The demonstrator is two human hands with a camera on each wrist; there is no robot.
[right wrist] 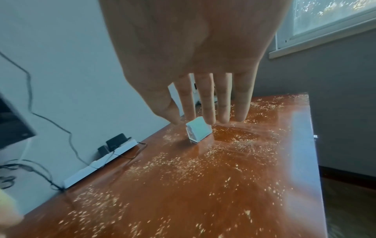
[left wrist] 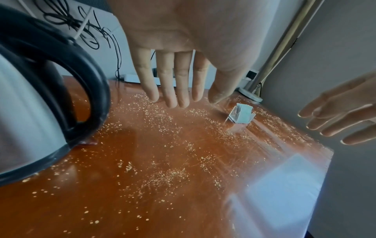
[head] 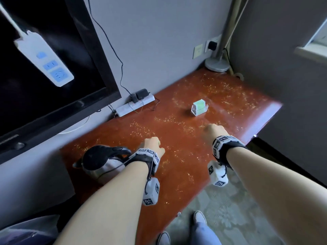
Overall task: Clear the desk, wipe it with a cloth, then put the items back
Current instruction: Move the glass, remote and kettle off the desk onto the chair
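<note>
A reddish-brown desk (head: 185,156) is strewn with pale crumbs. On its near left corner stands a steel kettle (head: 100,165) with a black lid and handle (left wrist: 87,90). A small clear card holder (head: 199,107) with greenish cards sits mid-desk, also seen in the wrist views (left wrist: 242,115) (right wrist: 198,132). My left hand (head: 153,145) hovers just right of the kettle, fingers (left wrist: 181,87) straight, holding nothing. My right hand (head: 213,130) hovers above the desk short of the card holder, fingers (right wrist: 207,106) straight and empty. No cloth is in view.
A white power strip (head: 135,106) with black plugs lies along the wall. A lamp base (head: 217,63) stands in the far corner. A dark TV screen (head: 44,68) hangs at left. The desk's right edge (head: 261,124) drops to the carpet.
</note>
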